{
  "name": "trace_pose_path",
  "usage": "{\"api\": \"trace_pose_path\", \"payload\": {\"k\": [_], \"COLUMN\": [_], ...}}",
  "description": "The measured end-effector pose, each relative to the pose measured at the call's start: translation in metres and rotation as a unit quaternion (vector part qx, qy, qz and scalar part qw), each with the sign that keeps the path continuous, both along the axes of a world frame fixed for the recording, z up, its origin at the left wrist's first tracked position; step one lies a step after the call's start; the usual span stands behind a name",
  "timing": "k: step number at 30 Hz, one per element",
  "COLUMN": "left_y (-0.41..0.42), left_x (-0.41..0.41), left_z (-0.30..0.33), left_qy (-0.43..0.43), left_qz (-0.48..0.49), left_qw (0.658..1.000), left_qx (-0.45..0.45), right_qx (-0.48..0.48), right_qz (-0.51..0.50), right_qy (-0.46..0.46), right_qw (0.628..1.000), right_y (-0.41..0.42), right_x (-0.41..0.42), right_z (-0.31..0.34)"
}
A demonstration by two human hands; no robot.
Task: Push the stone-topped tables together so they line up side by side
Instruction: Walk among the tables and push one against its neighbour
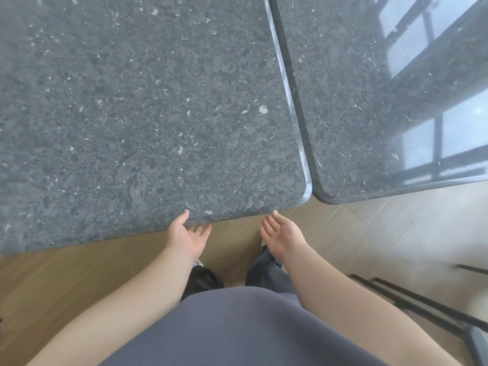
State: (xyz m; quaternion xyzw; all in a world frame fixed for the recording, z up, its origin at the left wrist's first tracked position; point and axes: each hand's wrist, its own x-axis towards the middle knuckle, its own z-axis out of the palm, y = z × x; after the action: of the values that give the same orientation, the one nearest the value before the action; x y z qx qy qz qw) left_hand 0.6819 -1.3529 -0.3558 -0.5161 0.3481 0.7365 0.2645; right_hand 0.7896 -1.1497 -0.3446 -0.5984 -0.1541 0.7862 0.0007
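Note:
Two dark grey speckled stone-topped tables fill the upper view. The left table point(148, 107) and the right table point(351, 96) stand side by side with only a thin dark seam between their long edges. Their rounded near corners meet at almost the same level. My left hand point(188, 237) is at the left table's near edge, its thumb lying on the top and its fingers loose just under the rim. My right hand point(281, 233) hovers palm-up with straight fingers just below that edge, near the corner, holding nothing.
I stand on a wooden floor point(66, 273) that changes to pale tiles point(412, 233) on the right. A black metal chair frame point(422, 305) stands at the lower right, close to my right arm. A window is reflected in the right table's top.

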Motion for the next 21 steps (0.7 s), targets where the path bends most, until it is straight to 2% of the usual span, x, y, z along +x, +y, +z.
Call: {"api": "trace_pose_path", "payload": {"k": [4,10,15,21], "left_y": [0.062,0.119,0.126,0.1], "left_x": [0.028,0.045,0.041,0.045], "left_z": [-0.003,-0.003,-0.001,0.001], "left_qy": [-0.028,-0.037,-0.04,-0.046], "left_qz": [-0.047,-0.081,-0.053,-0.026], "left_qw": [0.998,0.996,0.998,0.998], "left_qx": [0.013,0.02,0.002,-0.04], "right_qx": [-0.001,-0.015,-0.023,-0.028], "right_qz": [0.064,0.054,0.061,0.093], "right_qy": [0.003,0.017,0.014,0.016], "right_qw": [0.998,0.998,0.998,0.995], "right_y": [0.042,0.095,0.116,0.102], "right_x": [0.02,0.03,0.031,0.028], "right_z": [0.002,0.004,-0.003,-0.002]}}
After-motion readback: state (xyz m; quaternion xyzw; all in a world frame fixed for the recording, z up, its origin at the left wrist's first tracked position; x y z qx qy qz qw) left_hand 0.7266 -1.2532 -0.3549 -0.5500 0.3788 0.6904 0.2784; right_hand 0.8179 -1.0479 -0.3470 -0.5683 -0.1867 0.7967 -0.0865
